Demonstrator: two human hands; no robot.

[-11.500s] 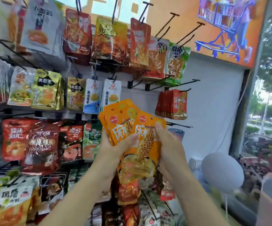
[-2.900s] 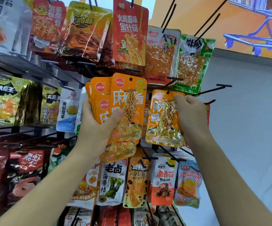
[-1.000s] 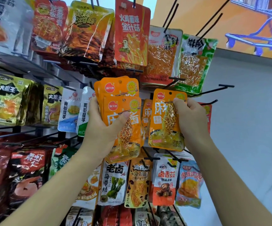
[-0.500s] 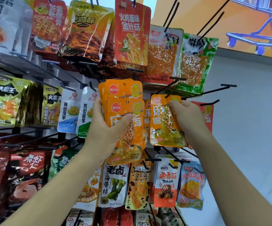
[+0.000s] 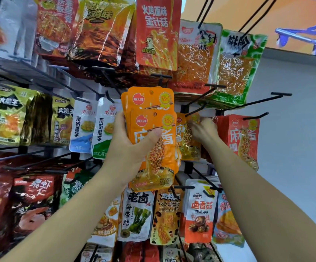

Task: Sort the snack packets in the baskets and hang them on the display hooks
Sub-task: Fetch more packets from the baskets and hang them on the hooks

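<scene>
While left hand (image 5: 128,148) grasps orange stack (image 5: 151,103), right hand (image 5: 205,130) touches half-hidden packet (image 5: 186,142), fingers (image 5: 194,124) unclear.

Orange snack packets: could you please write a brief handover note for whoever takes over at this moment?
Left hand grips a stack of orange packets. Right hand pinches a single orange packet up at a black hook; whether it is threaded is unclear.
Done: unclear from here.
To do: seat that one, then hang the stack.
Baskets out of view.
</scene>
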